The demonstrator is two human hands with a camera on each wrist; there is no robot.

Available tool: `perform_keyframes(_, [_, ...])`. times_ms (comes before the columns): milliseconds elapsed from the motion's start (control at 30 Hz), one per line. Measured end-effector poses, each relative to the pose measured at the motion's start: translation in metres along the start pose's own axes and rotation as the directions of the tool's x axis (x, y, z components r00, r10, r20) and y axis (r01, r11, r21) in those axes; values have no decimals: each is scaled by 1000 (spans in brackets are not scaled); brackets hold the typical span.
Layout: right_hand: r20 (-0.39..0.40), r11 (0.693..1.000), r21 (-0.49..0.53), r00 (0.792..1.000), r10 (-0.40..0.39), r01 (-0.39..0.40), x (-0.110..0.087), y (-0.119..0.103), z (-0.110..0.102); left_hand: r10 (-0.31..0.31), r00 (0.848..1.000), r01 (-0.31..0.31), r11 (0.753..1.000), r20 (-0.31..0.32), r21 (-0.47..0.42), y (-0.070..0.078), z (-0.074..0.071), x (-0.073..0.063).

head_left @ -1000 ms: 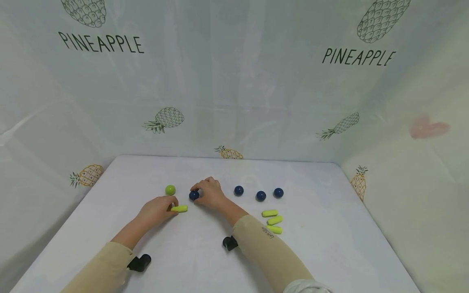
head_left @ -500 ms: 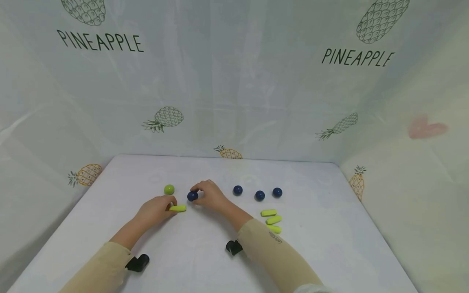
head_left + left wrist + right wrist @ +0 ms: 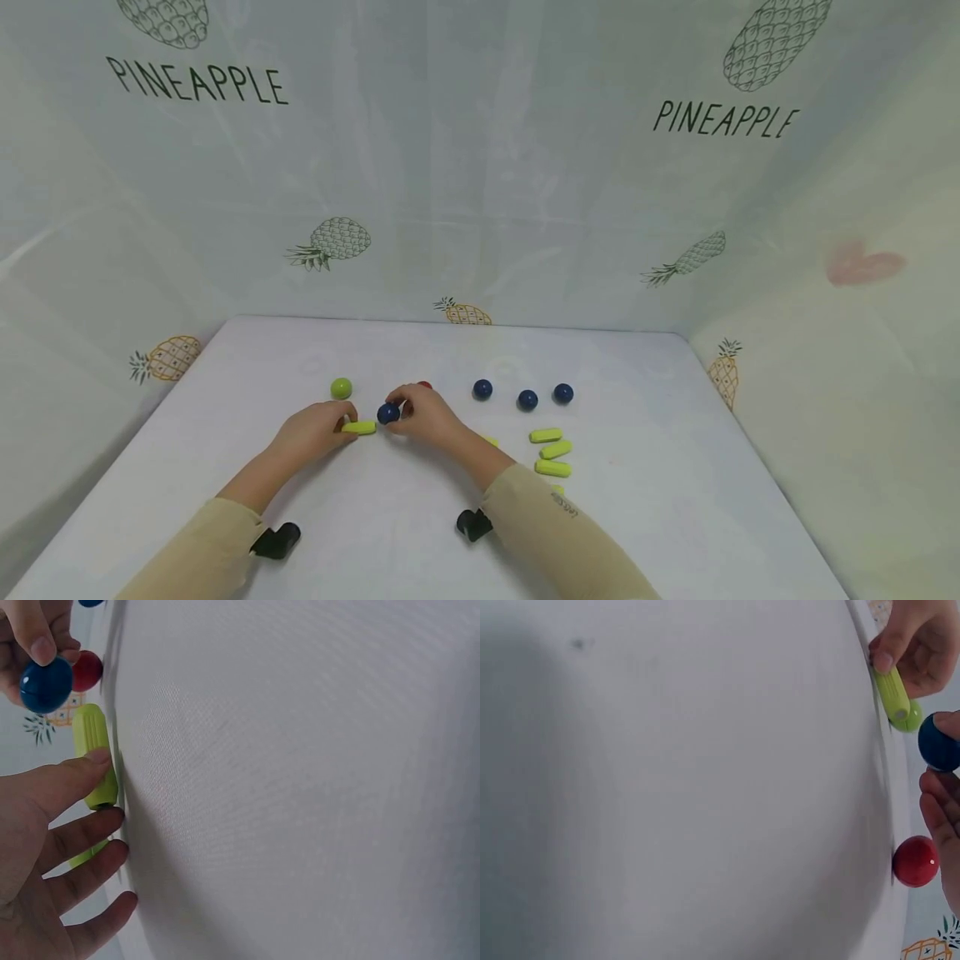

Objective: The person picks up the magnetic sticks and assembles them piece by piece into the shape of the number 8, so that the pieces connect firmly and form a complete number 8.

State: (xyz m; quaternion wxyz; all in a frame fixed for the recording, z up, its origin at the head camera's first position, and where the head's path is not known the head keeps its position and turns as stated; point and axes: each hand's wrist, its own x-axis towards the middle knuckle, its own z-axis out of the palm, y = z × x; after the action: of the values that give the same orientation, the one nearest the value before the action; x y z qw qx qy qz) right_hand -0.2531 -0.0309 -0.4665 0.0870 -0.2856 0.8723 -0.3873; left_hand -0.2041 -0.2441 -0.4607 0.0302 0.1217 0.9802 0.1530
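My left hand (image 3: 311,429) pinches a short yellow-green ribbed stick (image 3: 362,427) between thumb and fingers, low over the table. One end of the stick, with a round hole or socket, points right in the right wrist view. Just right of that end, my right hand (image 3: 429,417) holds a dark blue ball (image 3: 387,413) by thumb and fingertips. The ball and the stick's end are close together but apart. Behind the left hand sits a lime green ball (image 3: 341,388). A red ball (image 3: 915,861) lies behind the right hand, mostly hidden in the head view.
Three more blue balls (image 3: 527,400) lie at the back right of the white table (image 3: 675,500). In front of them are several yellow-green sticks (image 3: 556,450), some partly covered by the right arm. A black wrist camera (image 3: 276,542) juts from each sleeve. A pineapple-print curtain stands behind.
My right hand has come nearer and a little left with the blue ball, toward the stick's end. The red ball now shows behind it. My left hand keeps its grip nearly in place.
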Motion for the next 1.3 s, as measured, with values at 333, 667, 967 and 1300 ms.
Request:
perform_keyframes(333, [-24,989,148,1000,17,-13,-9,6,10,1,1000,-1,1000,-3,8,0,3,2])
perform_keyframes(667, [-59,980,189,996,73,-61,-15,8,15,7,1000,-7,1000,5,20,1,3,4])
perform_keyframes(967, [-73,956,272,989,131,-107,-12,22,25,9,1000,-10,999,5,31,-2,7,5])
perform_keyframes(1300, [-42,947,286,986,164,-145,-11,18,22,20,1000,-20,999,-3,37,-4,5,1])
